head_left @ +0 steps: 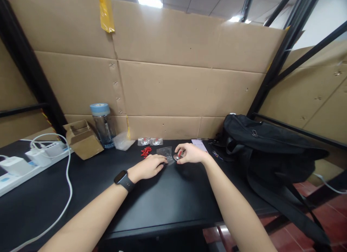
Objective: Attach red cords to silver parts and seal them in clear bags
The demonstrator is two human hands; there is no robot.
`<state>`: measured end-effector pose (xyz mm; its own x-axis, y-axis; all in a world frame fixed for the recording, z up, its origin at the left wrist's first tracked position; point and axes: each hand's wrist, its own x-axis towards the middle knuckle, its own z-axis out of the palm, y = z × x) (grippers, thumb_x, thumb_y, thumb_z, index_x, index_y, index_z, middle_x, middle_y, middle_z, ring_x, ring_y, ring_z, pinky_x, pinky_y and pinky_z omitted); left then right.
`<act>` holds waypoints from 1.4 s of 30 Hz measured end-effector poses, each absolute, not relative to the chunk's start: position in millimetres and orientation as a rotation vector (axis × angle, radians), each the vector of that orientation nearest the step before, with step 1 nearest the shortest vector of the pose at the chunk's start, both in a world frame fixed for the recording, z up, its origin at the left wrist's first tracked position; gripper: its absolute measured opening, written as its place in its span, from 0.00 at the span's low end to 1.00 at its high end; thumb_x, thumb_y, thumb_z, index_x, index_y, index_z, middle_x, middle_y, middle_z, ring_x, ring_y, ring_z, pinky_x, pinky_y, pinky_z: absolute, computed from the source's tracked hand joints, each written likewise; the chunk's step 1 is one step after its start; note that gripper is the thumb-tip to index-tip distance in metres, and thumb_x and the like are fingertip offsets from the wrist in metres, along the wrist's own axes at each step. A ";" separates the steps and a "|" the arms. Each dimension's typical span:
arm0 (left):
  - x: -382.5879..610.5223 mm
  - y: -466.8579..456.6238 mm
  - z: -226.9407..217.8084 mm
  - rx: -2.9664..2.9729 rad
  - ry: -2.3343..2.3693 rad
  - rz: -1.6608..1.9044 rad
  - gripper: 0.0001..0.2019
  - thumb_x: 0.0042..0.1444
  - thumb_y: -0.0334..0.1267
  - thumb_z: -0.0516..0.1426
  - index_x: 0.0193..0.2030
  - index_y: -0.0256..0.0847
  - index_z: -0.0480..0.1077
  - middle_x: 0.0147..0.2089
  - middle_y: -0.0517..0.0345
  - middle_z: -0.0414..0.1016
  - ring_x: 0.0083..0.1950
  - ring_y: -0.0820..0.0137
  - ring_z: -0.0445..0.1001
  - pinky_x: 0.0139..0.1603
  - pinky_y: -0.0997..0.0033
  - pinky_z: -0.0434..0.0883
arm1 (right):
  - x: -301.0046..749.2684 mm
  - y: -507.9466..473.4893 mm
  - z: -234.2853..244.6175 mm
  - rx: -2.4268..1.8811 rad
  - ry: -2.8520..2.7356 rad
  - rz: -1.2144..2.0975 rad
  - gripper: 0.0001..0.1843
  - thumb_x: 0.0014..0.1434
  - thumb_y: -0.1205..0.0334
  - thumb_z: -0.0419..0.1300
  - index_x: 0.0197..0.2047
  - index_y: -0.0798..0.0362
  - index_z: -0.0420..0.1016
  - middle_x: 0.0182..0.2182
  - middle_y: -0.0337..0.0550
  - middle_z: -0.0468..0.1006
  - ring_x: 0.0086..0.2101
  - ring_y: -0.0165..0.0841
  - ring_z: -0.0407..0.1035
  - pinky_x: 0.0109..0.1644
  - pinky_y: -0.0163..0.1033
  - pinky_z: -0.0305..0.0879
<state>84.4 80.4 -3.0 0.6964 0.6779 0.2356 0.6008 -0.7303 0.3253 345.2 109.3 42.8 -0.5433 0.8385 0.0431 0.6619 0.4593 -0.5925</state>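
My right hand is curled around a round, shiny silver disc with a red strip, holding it by its edges just above the black table. My left hand rests low over the table, palm down with the fingers stretched out. Its fingertips are beside a clear plastic bag; something small and dark shows under them, too small to name. Behind the left hand lies a small pile of red pieces. Farther back, two similar silver round things in clear packaging sit side by side against the cardboard wall.
On the left are a white power strip with a looping cable, an open cardboard box, a blue-lidded bottle and a crumpled clear bag. A black bag fills the right side, near a pale purple paper.
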 end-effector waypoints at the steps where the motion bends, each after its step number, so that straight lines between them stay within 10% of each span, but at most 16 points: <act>1: 84.8 79.7 -3.4 2.692 1.039 0.499 0.17 0.65 0.37 0.51 0.57 0.51 0.74 0.61 0.56 0.75 0.62 0.62 0.71 0.65 0.61 0.64 | 343.8 108.0 43.2 -1.291 -2.384 0.703 0.25 0.41 0.59 0.74 0.45 0.52 0.78 0.34 0.39 0.82 0.30 0.31 0.73 0.34 0.32 0.64; 29: 77.2 77.8 -0.7 2.674 0.999 0.374 0.21 0.60 0.39 0.58 0.60 0.58 0.72 0.68 0.57 0.68 0.68 0.57 0.66 0.67 0.55 0.61 | 320.6 100.0 22.3 -1.527 -2.426 0.279 0.23 0.41 0.53 0.76 0.40 0.49 0.77 0.31 0.41 0.80 0.39 0.41 0.73 0.37 0.36 0.60; 42: 76.8 76.1 -0.2 2.650 0.982 0.354 0.22 0.59 0.39 0.59 0.60 0.64 0.72 0.71 0.61 0.64 0.70 0.55 0.62 0.69 0.49 0.57 | 316.4 104.9 15.4 -1.255 -2.412 0.529 0.15 0.48 0.72 0.69 0.41 0.52 0.78 0.31 0.36 0.79 0.30 0.29 0.72 0.36 0.32 0.62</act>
<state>76.8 76.1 -0.2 0.7368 0.6642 0.1267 0.5921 -0.7243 0.3533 316.4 104.9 15.4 -0.5353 0.8313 0.1495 0.6926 0.5333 -0.4858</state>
